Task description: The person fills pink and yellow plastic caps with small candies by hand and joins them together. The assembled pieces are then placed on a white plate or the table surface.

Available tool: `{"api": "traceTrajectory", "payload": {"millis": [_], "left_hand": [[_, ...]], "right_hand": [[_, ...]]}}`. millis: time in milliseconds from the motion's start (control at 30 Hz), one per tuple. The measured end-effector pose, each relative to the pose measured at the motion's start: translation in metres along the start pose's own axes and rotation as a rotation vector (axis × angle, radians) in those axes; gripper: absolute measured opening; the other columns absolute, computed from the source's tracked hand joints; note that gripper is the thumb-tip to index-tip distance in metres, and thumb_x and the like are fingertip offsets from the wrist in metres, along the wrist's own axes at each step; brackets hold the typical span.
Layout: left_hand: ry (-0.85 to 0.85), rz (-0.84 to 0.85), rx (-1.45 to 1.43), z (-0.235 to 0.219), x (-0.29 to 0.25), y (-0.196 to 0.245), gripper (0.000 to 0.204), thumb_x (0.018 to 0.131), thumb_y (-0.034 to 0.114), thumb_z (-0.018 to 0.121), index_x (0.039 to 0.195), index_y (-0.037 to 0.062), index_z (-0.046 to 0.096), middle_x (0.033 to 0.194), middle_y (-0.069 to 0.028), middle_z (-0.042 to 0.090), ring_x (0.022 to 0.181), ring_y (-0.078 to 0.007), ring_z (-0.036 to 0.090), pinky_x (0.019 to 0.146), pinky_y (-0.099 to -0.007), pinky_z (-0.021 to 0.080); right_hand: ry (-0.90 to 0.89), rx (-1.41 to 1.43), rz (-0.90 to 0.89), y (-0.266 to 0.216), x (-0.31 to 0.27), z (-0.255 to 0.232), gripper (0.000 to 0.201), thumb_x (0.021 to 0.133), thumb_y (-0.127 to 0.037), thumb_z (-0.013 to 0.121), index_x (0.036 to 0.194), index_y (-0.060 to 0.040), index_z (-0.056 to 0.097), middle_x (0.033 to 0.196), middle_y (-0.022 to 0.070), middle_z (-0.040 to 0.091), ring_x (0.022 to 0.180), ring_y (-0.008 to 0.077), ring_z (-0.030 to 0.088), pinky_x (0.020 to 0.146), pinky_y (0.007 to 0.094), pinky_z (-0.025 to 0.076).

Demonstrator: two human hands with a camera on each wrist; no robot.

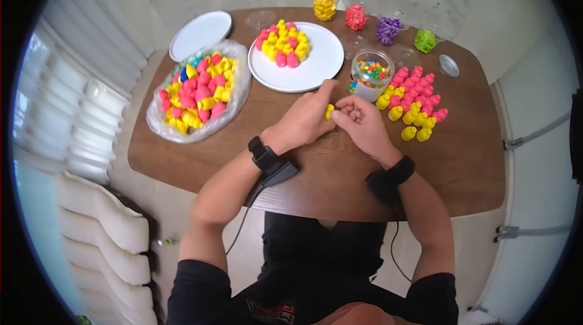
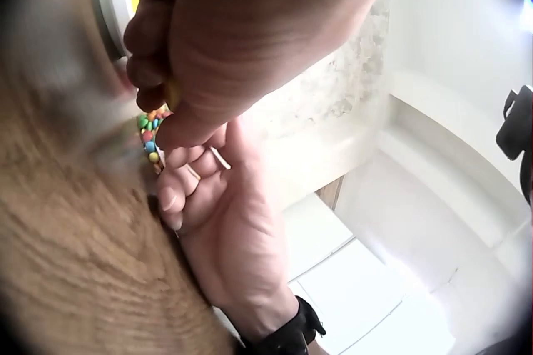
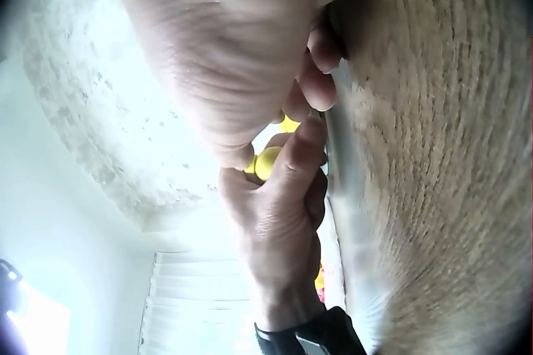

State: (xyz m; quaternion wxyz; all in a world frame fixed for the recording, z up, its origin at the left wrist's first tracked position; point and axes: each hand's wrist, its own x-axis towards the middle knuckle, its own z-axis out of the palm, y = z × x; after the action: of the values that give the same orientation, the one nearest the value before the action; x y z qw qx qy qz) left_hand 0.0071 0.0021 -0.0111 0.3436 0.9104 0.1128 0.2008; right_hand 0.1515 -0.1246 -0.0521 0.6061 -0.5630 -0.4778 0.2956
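Note:
Near the table's middle, my left hand (image 1: 306, 117) holds a small yellow gourd-shaped piece (image 1: 329, 112) between thumb and fingers. My right hand (image 1: 365, 125) meets it from the other side, its thumb and fingertips pinching the piece's end. In the right wrist view, the rounded yellow piece (image 3: 266, 163) shows between the two hands, partly covered by fingers. The right hand's other fingers curl inward in the left wrist view. Just beyond the hands stands a clear jar (image 1: 368, 91) of multicoloured candies. Right of it, several yellow pieces (image 1: 419, 120) and pink pieces (image 1: 419, 85) stand in rows.
A plastic bag (image 1: 240, 91) of pink and yellow pieces lies at left. A white plate (image 1: 328, 61) bears more; another white plate (image 1: 200, 33) sits behind the bag. Along the back edge are cups of yellow (image 1: 324, 8), red (image 1: 356, 18), purple (image 1: 387, 30) and green bits (image 1: 425, 41).

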Motion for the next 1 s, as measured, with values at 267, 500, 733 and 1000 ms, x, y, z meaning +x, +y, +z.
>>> {"api": "traceTrajectory", "payload": {"millis": [267,500,733,1000], "left_hand": [[-0.032,0.013,-0.088,0.005,-0.002,-0.007,0.076,0.087,0.004,0.071,0.150,0.0006,0.029,0.092,-0.0306,0.068,0.091,-0.0502,0.067,0.077,-0.0540,0.053],[-0.063,-0.017,-0.138,0.006,-0.005,0.009,0.076,0.089,0.000,0.065,0.154,0.0008,0.024,0.092,-0.0314,0.068,0.090,-0.0499,0.068,0.076,-0.0532,0.054],[0.048,-0.050,-0.209,0.010,-0.005,0.004,0.064,0.086,0.003,0.073,0.141,-0.0012,0.042,0.093,-0.0269,0.070,0.094,-0.0445,0.069,0.079,-0.0495,0.054],[0.078,-0.077,-0.206,0.006,-0.003,0.002,0.026,0.082,0.006,0.081,0.101,-0.0053,0.068,0.087,-0.0188,0.071,0.078,-0.0288,0.069,0.072,-0.0393,0.055]], "right_hand": [[-0.048,-0.067,0.128,-0.017,-0.001,-0.003,0.012,0.095,-0.009,0.075,0.100,-0.0011,0.067,0.080,-0.0051,0.061,0.069,-0.0007,0.052,0.060,0.0181,0.042],[-0.023,0.015,0.049,-0.015,-0.001,-0.001,0.019,0.095,-0.004,0.075,0.109,-0.0002,0.064,0.087,-0.0041,0.063,0.072,-0.0012,0.055,0.064,0.0159,0.045],[0.014,0.038,0.096,-0.014,-0.002,-0.003,0.018,0.095,-0.003,0.074,0.108,-0.0005,0.062,0.088,-0.0013,0.065,0.074,0.0009,0.059,0.063,0.0164,0.048],[0.033,0.075,0.115,-0.020,-0.001,-0.003,0.015,0.097,-0.002,0.071,0.108,-0.0006,0.061,0.089,-0.0001,0.066,0.074,0.0015,0.061,0.063,0.0172,0.049]]}}
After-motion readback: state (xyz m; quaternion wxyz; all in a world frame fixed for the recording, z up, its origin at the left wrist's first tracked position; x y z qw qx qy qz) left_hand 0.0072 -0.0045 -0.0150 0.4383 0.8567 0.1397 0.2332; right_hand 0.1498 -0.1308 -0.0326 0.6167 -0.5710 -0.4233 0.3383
